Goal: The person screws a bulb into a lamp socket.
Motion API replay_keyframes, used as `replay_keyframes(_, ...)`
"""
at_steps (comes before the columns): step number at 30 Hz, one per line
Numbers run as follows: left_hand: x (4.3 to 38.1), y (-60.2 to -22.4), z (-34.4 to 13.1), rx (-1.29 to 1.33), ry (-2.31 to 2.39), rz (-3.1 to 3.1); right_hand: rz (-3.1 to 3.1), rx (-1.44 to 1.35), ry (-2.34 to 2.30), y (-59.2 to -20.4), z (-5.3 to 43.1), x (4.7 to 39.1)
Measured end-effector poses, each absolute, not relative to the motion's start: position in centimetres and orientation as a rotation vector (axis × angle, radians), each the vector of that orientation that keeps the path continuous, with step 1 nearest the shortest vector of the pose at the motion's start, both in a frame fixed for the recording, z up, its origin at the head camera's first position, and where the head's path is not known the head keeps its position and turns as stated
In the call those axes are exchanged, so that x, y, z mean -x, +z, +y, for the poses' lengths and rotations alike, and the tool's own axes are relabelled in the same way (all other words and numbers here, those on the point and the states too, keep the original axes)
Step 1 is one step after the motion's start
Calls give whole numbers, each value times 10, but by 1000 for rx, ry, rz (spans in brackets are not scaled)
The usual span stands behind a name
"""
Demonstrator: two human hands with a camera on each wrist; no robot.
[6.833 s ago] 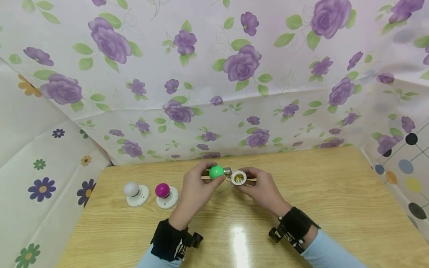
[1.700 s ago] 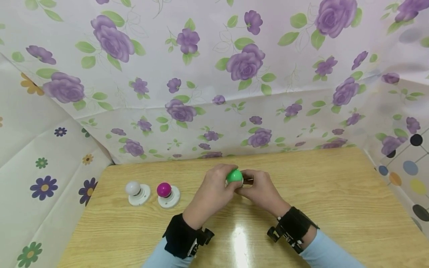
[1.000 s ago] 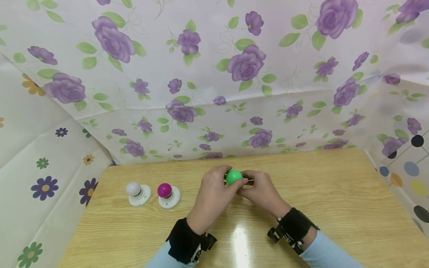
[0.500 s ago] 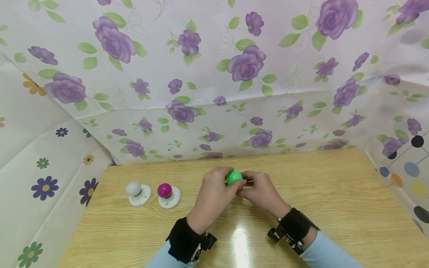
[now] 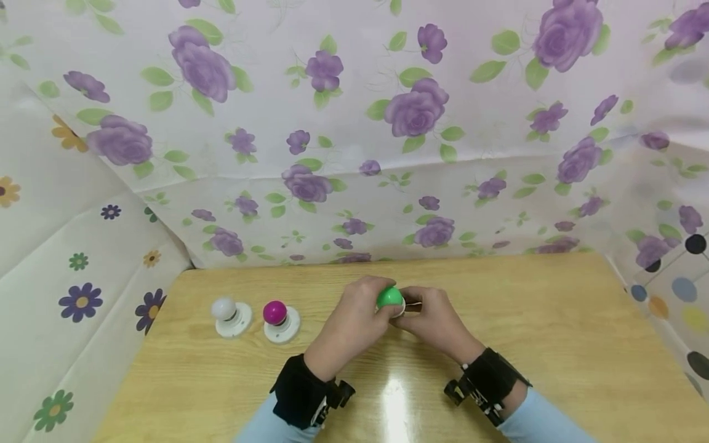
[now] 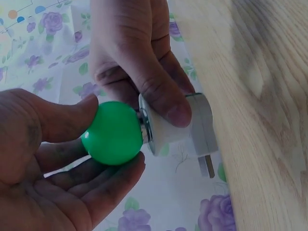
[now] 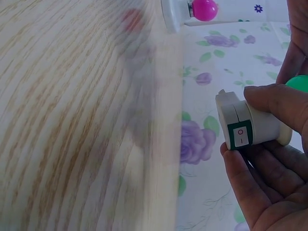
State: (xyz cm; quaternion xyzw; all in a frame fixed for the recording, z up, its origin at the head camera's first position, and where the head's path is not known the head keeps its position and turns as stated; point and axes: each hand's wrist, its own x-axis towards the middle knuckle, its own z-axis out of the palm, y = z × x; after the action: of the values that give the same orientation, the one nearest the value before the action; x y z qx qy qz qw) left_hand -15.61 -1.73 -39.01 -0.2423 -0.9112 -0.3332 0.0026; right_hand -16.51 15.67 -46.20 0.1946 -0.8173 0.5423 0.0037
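Observation:
My left hand (image 5: 354,320) grips a green light bulb (image 6: 114,134) between thumb and fingers. The bulb's metal screw base sits partly inside the mouth of a white plug-in lamp socket (image 6: 168,126), with a little metal showing at the rim. My right hand (image 5: 437,323) holds that socket around its body, thumb on one side and fingers on the other. Plug prongs stick out of the socket's far end in the left wrist view. A rocker switch (image 7: 240,135) with a green surround shows on its side in the right wrist view.
To the left on the wooden table (image 5: 498,295) stand two round white lamp holders, one with a white bulb (image 5: 224,308), the other with a magenta bulb (image 5: 275,312). Flowered cloth (image 5: 343,154) hangs behind the table.
Earlier the green bulb was apart from the socket; now its base is in the socket mouth. My left hand has moved right to the socket and its grip has shifted around the bulb.

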Motion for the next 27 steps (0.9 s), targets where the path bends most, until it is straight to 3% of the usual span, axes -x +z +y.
replay_keyframes(5,157,-392,-18,761,-1082,-2842,-2583,-566,1671,-465,159,163)
replay_keyframes(14,149,-395,-9,479,-1037,-2835,-2606,-497,1597,-464,158,162)
replay_keyframes(27,149,-393,-14,550,-1005,-2810,-2610,-542,1575,-462,154,166)
